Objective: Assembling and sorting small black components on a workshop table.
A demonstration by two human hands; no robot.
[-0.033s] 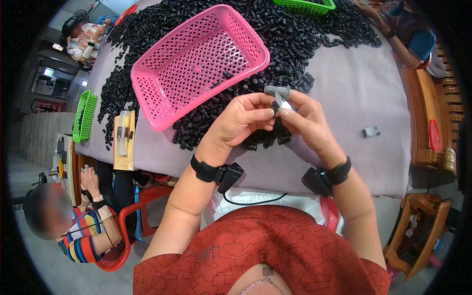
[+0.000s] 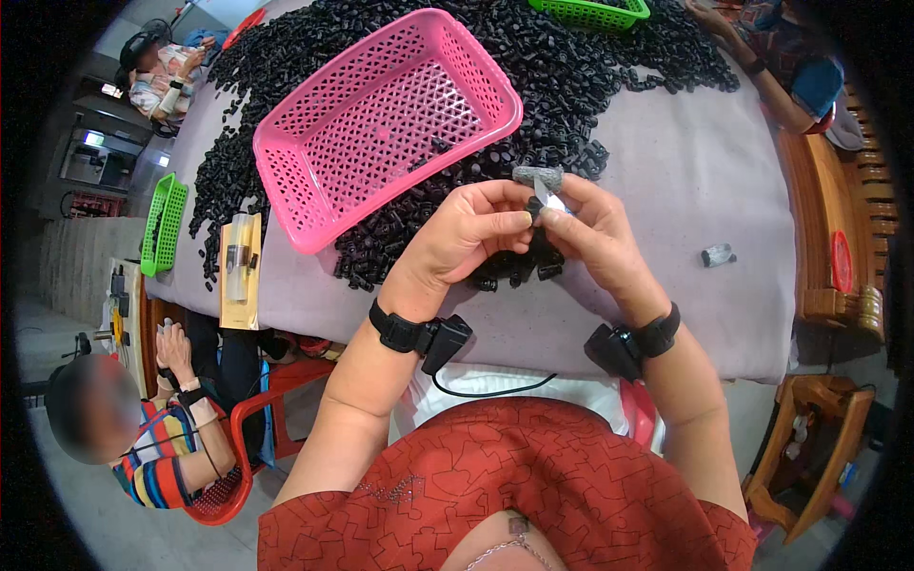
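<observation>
My left hand (image 2: 471, 233) and my right hand (image 2: 595, 233) meet fingertip to fingertip just above the grey table cloth (image 2: 705, 181). Together they pinch a small black part (image 2: 535, 206) with a pale shiny piece (image 2: 550, 198) against it. A grey wrap (image 2: 533, 176) covers my right index fingertip. Directly below my hands lies the near edge of a big pile of small black parts (image 2: 571, 67). Both wrists wear black bands with small devices.
A pink mesh basket (image 2: 314, 195) lies tilted on the pile, left of my hands. Green baskets sit at the far edge (image 2: 590, 11) and the left edge (image 2: 162, 224). A yellow-backed packet (image 2: 238, 271) and a small grey item (image 2: 719, 255) lie on the cloth. Other people sit around the table.
</observation>
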